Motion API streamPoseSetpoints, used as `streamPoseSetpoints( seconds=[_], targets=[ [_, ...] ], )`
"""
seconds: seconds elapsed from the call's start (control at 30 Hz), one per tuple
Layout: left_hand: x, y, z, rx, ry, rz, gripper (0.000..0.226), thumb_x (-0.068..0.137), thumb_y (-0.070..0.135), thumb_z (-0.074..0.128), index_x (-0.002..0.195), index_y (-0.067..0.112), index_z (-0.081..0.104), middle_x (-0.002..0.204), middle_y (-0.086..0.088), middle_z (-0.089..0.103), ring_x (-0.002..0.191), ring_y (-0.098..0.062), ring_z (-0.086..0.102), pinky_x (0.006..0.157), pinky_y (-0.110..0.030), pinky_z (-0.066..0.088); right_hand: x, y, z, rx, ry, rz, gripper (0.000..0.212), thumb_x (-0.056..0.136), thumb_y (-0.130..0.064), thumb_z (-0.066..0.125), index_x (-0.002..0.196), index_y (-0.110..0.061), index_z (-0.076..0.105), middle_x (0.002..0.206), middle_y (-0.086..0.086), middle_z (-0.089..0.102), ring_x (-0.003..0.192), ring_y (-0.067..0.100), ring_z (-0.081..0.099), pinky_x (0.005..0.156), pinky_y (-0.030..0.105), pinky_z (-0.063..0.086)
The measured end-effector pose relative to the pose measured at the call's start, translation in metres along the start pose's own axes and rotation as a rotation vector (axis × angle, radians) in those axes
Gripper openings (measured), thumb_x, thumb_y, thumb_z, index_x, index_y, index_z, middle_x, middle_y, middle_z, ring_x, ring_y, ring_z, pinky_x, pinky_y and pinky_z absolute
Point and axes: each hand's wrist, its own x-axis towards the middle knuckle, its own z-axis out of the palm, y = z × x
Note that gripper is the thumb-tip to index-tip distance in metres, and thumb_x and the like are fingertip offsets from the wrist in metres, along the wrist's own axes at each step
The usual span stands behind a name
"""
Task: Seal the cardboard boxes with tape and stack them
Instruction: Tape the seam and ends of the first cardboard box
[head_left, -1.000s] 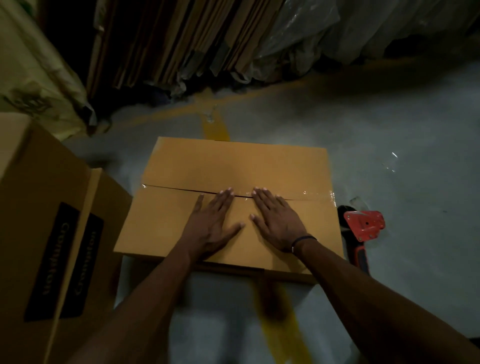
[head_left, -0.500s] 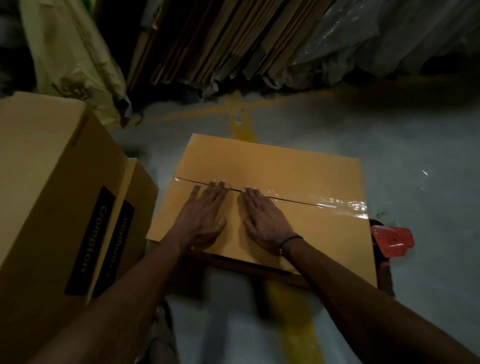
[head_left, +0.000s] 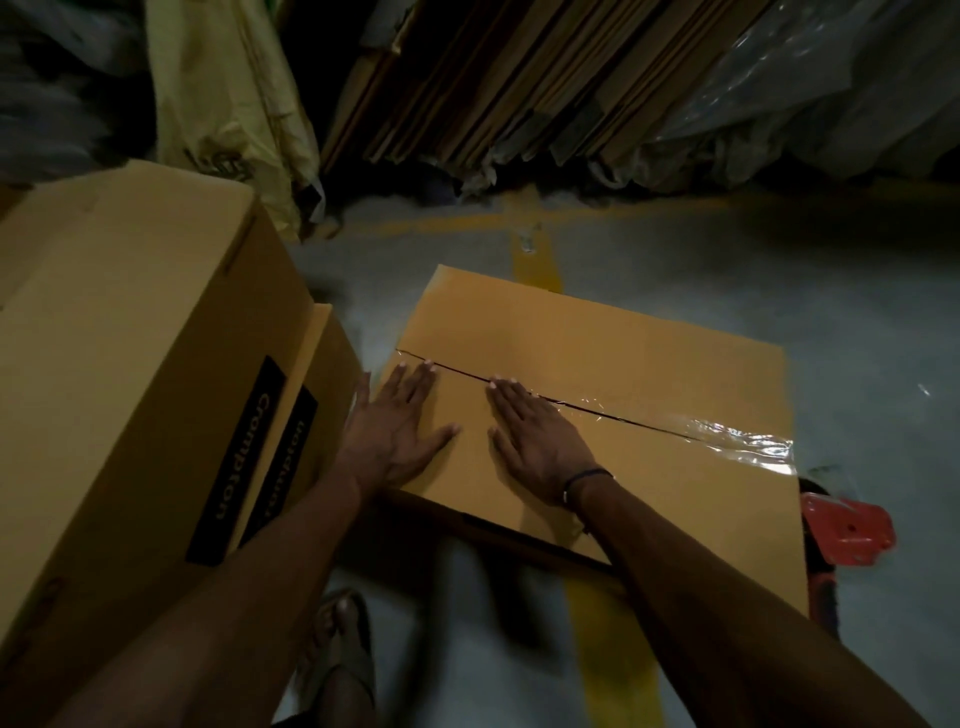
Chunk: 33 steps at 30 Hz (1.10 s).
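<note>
Two hands lie flat on the top of a cardboard box (head_left: 623, 364) that sits on the grey floor (head_left: 779, 291). The left hand (head_left: 397, 434) rests near the box's left edge, fingers straight and spread, its fingertips reaching the seam between the two top flaps. The right hand (head_left: 537, 436), a dark band at its wrist, lies just beside it toward the middle of the near flap, fingers straight and together, their tips on the seam as well. Neither hand grasps anything; both press palm-down on the cardboard. Clear tape (head_left: 737, 441) runs along the seam from the right hand out to the box's right edge, where it shines and wrinkles. Left of the hands, a taller stacked box (head_left: 130, 364) with a black printed label stands close by, with another box (head_left: 332, 364) behind it. A red tape dispenser (head_left: 847, 530) lies on the floor just beside the box's right side. A sandalled foot (head_left: 343, 649) shows below the left forearm.
</note>
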Motion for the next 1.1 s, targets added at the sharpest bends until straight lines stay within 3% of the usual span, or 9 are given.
streamPoseSetpoints(
  seconds=[0.17,0.27,0.4,0.47,0.57,0.67,0.9,1.0,1.1],
  targets=[
    [-0.027,0.080,0.003,-0.189,0.046,-0.342,0.084,0.101,0.062,0.022,0.164,0.008,0.008,0.172,-0.012,0.006,0.159,-0.030,0.005,0.126,-0.056,0.002,-0.016,0.009,-0.021,0.016,-0.009,-0.015,0.065,0.109,-0.049,0.027,0.163,-0.017,0.013,0.170,0.001,0.011,0.157,0.016,0.009,0.127,0.033,0.012],
    [-0.064,0.142,0.002,-0.247,0.087,-0.430,0.076,0.101,0.055,0.037,0.161,0.010,0.025,0.168,-0.018,0.019,0.153,-0.035,0.019,0.124,-0.055,0.016,-0.058,0.042,-0.034,-0.022,-0.023,-0.009,0.064,0.108,-0.053,0.022,0.163,-0.021,0.015,0.170,-0.001,0.015,0.156,0.014,0.012,0.127,0.038,0.017],
    [-0.108,0.219,0.010,-0.402,0.122,-0.525,0.068,0.097,0.053,0.055,0.154,0.019,0.043,0.139,-0.018,0.044,0.121,-0.033,0.044,0.099,-0.049,0.041,-0.120,0.098,-0.058,-0.051,-0.026,0.008,0.060,0.107,-0.049,0.025,0.161,-0.024,0.025,0.167,-0.005,0.025,0.153,0.014,0.022,0.124,0.037,0.025],
    [-0.120,0.248,0.012,-0.521,0.096,-0.619,0.073,0.095,0.056,0.057,0.157,0.024,0.037,0.127,-0.017,0.044,0.108,-0.034,0.045,0.088,-0.046,0.041,-0.141,0.129,-0.068,-0.071,-0.011,0.060,0.053,0.107,-0.044,0.029,0.157,-0.027,0.032,0.163,-0.005,0.033,0.147,0.016,0.034,0.119,0.040,0.034],
    [-0.128,0.287,0.012,-0.664,0.041,-0.681,0.086,0.097,0.064,0.048,0.164,0.025,0.012,0.127,-0.015,0.042,0.108,-0.035,0.050,0.087,-0.047,0.043,-0.150,0.158,-0.082,-0.042,0.002,0.133,0.042,0.107,-0.037,0.035,0.149,-0.032,0.038,0.153,-0.001,0.046,0.130,0.022,0.050,0.106,0.044,0.047],
    [-0.126,0.313,0.013,-0.718,0.060,-0.700,0.093,0.098,0.065,0.045,0.164,0.020,-0.002,0.129,-0.013,0.041,0.108,-0.034,0.056,0.088,-0.047,0.044,-0.121,0.165,-0.094,-0.060,0.031,0.112,0.034,0.106,-0.030,0.041,0.138,-0.021,0.049,0.141,0.006,0.051,0.117,0.025,0.053,0.096,0.043,0.050],
    [-0.118,0.358,0.016,-0.774,0.096,-0.728,0.105,0.095,0.071,0.045,0.163,0.018,-0.015,0.130,-0.009,0.035,0.107,-0.032,0.056,0.092,-0.049,0.042,-0.048,0.209,-0.108,-0.052,0.057,0.311,0.040,0.102,-0.029,0.047,0.140,-0.015,0.049,0.151,0.014,0.040,0.130,0.037,0.044,0.105,0.049,0.043],
    [-0.111,0.363,0.016,-0.741,0.089,-0.749,0.112,0.092,0.071,0.050,0.162,0.016,-0.017,0.131,-0.011,0.034,0.105,-0.030,0.056,0.090,-0.047,0.044,-0.030,0.226,-0.109,-0.043,0.053,0.427,0.046,0.101,-0.038,0.046,0.145,-0.023,0.041,0.157,0.011,0.035,0.142,0.035,0.033,0.110,0.055,0.035],
    [-0.110,0.357,0.019,-0.691,0.061,-0.730,0.115,0.092,0.070,0.053,0.161,0.012,-0.017,0.131,-0.013,0.034,0.103,-0.032,0.054,0.093,-0.046,0.043,-0.031,0.234,-0.105,-0.049,0.018,0.448,0.048,0.102,-0.046,0.042,0.147,-0.030,0.035,0.156,0.006,0.036,0.143,0.031,0.032,0.108,0.058,0.033]
  ],
)
